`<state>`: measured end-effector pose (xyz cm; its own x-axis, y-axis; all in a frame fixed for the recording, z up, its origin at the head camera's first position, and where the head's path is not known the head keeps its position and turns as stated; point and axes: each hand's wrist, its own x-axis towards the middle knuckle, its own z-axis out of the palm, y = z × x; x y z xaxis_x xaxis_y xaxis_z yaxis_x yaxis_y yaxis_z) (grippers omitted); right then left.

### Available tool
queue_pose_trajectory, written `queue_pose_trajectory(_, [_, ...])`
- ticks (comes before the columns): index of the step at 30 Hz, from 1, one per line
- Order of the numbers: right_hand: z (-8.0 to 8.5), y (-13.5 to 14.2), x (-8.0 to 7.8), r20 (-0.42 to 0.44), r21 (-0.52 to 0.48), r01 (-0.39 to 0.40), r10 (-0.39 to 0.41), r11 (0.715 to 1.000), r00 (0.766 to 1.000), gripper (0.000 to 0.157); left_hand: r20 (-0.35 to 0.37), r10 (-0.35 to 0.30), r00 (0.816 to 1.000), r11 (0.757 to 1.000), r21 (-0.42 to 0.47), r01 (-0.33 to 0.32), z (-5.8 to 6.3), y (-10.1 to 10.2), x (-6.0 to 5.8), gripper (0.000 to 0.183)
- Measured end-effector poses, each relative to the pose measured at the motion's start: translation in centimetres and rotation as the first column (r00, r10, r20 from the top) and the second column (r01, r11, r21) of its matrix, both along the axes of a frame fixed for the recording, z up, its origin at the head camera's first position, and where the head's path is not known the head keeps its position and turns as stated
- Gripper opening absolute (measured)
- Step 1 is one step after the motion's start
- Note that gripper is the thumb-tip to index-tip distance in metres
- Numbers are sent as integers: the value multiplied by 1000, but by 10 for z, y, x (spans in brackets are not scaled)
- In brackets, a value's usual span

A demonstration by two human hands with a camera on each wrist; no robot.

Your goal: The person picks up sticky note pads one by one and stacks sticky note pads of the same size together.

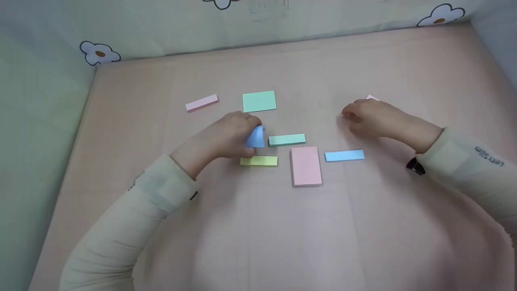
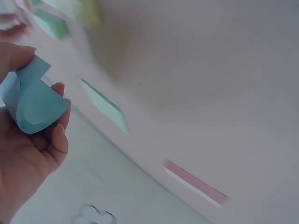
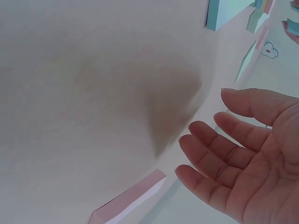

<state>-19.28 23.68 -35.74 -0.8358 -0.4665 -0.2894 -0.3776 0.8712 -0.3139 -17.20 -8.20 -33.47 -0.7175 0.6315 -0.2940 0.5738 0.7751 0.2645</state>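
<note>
My left hand (image 1: 234,135) pinches a blue sticky note (image 1: 255,138) between thumb and fingers. The left wrist view shows the blue paper (image 2: 42,108) bent into a curve; whether it is one sheet or several, I cannot tell. Just below that hand lies a yellow-green strip pad (image 1: 259,162), and to its right a green strip pad (image 1: 287,140). My right hand (image 1: 375,121) hovers with loosely bent fingers, holding nothing. Behind it a pink strip pad (image 1: 372,97) is mostly hidden in the head view; the right wrist view shows more of this pink strip (image 3: 131,196).
A pink rectangular pad (image 1: 306,166) lies at the middle, with a blue strip pad (image 1: 344,155) to its right. Farther back are a green rectangular pad (image 1: 259,101) and another pink strip (image 1: 202,103). Pale cloth walls (image 1: 161,28) with flower prints enclose the table.
</note>
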Motion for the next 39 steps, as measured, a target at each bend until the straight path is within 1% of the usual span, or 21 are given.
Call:
queue_pose_trajectory(3, [0,1,0,-6,-10,-14,14,1000,1000,35,-9,-36,999,998,49,37,4,22,16,51])
queue_pose_trajectory(6, [-1,1,-1,-6,-14,-23,23,1000,1000,35,-18,-54,998,996,64,55,5,44,32,56])
queue_pose_trajectory(9, [-2,1,-1,-8,-11,-28,28,1000,1000,35,-48,-73,996,996,38,75,2,62,43,56])
queue_pose_trajectory(13, [-2,0,0,1,-10,-25,25,1000,1000,35,-100,-101,990,995,-25,99,-4,80,52,54])
queue_pose_trajectory(16, [-2,-1,0,11,-15,-13,14,1000,1000,35,-122,-106,987,993,-70,98,-8,89,55,57])
queue_pose_trajectory(19, [-1,-2,1,20,-11,-5,5,1000,1000,36,-127,-117,985,988,-115,102,-10,95,56,62])
queue_pose_trajectory(23, [-1,-2,1,27,-4,-1,1,1000,1000,36,-124,-146,981,976,-178,123,-12,100,55,68])
queue_pose_trajectory(27, [-1,-1,2,15,-10,-13,13,1000,1000,36,-120,-167,979,965,-222,137,-12,101,55,70])
queue_pose_trajectory(33, [0,2,2,-16,-33,-50,49,998,999,35,-115,-182,977,957,-249,149,-11,100,53,68])
queue_pose_trajectory(39, [0,0,2,-10,-18,-51,50,999,999,36,-119,-191,974,955,-253,157,-10,100,51,71])
